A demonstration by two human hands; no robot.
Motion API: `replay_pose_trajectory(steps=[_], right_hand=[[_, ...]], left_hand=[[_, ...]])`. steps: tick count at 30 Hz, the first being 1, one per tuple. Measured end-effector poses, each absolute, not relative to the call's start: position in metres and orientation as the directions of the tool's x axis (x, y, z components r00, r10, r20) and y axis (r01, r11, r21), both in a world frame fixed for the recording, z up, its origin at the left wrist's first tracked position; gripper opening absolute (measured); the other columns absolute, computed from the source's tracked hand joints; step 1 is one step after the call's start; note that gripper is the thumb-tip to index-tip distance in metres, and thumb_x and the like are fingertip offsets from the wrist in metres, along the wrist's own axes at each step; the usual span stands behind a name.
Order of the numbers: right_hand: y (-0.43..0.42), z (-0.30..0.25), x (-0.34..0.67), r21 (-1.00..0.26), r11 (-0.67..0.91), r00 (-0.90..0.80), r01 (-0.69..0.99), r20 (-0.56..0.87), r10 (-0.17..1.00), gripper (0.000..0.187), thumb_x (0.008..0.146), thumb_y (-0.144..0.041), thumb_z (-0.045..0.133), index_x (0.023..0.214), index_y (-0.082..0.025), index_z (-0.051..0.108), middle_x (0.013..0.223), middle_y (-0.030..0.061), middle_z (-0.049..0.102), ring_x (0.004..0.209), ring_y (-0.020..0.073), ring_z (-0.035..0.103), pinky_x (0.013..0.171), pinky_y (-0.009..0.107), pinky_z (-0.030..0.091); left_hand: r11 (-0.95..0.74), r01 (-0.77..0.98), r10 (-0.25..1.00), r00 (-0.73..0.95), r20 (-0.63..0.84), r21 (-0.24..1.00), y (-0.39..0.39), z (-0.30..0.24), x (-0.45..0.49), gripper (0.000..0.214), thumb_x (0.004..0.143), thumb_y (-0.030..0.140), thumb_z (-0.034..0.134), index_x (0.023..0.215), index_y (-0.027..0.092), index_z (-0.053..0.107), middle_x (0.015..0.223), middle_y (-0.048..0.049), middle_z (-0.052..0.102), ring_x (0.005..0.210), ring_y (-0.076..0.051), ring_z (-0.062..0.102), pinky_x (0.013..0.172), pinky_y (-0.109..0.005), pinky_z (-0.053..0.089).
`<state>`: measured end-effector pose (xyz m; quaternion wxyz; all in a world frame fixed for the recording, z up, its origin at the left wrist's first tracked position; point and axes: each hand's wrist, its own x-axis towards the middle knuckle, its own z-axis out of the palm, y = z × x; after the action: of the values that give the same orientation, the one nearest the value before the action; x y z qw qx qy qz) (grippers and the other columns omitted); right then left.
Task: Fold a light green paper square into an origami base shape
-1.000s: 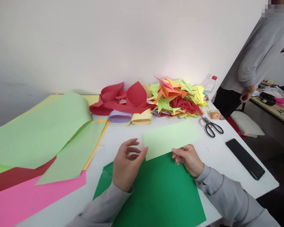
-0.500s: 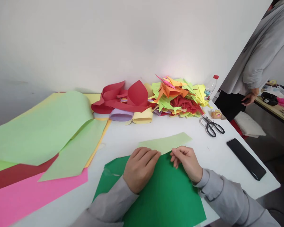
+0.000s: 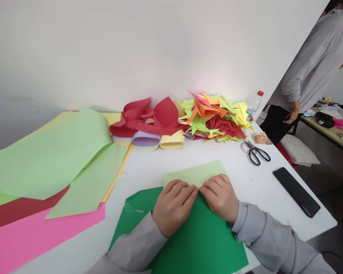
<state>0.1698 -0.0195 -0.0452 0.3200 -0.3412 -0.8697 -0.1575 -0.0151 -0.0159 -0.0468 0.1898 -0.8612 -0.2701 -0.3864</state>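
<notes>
A pale green sheet of paper lies across the far edge of a dark green sheet on the white table. My left hand has its fingers closed at the pale sheet's near edge, left of its middle. At the same edge, my right hand pinches the paper, with its fingertips almost meeting the left ones. Both thumbs are mostly hidden under the hands. The dark green sheet spreads beneath my hands and wrists, with a bent, taped-looking corner at its left.
Large light green paper and pink paper cover the left side. Red paper rolls and a pile of folded paper stars stand by the wall. Scissors, a phone and a bottle are right. A person stands beyond.
My right hand has moved left and its fingers have closed in beside my left hand. The pale sheet has shifted slightly left and towards me. The person at the right has shifted.
</notes>
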Motion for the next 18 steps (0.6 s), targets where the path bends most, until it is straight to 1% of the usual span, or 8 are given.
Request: replay_pose_trajectory(steps=[3,9,13,18], right_hand=[[-0.02,-0.046,0.169,0.088,0.721,-0.587,0.688,0.651,0.481,0.017,0.091,-0.013,0.049,0.084,-0.015,0.064,0.076,0.0045,0.064,0.077,0.0156,0.054,0.073,0.032,0.037],[-0.018,-0.042,0.17,0.114,0.726,-0.599,0.678,0.658,0.456,0.019,0.09,-0.012,0.047,0.08,-0.015,0.063,0.073,0.0048,0.064,0.075,0.0159,0.053,0.071,0.033,0.036],[-0.012,-0.042,0.18,0.119,0.696,-0.581,0.708,0.658,0.479,0.015,0.087,-0.012,0.049,0.082,-0.016,0.063,0.075,0.0052,0.064,0.077,0.0167,0.053,0.073,0.034,0.035],[0.001,-0.045,0.199,0.107,0.624,-0.51,0.774,0.69,0.513,0.014,0.086,-0.009,0.05,0.084,-0.016,0.062,0.079,0.0056,0.065,0.078,0.0173,0.052,0.074,0.034,0.034]], left_hand=[[-0.774,0.61,0.295,0.586,0.754,-0.171,-0.018,-0.047,-0.015,0.018,0.083,0.004,0.053,0.09,0.015,0.066,0.087,-0.0069,0.072,0.079,-0.021,0.063,0.08,-0.042,0.048],[-0.77,0.617,0.301,0.577,0.759,-0.164,-0.017,-0.044,-0.018,0.018,0.083,0.005,0.053,0.088,0.017,0.066,0.086,-0.0042,0.072,0.079,-0.02,0.063,0.08,-0.041,0.047],[-0.757,0.635,0.303,0.547,0.78,-0.151,-0.013,-0.04,-0.023,0.018,0.082,0.005,0.057,0.088,0.019,0.065,0.086,-0.0023,0.073,0.079,-0.02,0.064,0.078,-0.038,0.046],[-0.733,0.664,0.289,0.504,0.814,-0.15,-0.004,-0.034,-0.033,0.015,0.08,0.006,0.062,0.084,0.02,0.064,0.081,-0.0002,0.073,0.075,-0.019,0.063,0.075,-0.037,0.047]])
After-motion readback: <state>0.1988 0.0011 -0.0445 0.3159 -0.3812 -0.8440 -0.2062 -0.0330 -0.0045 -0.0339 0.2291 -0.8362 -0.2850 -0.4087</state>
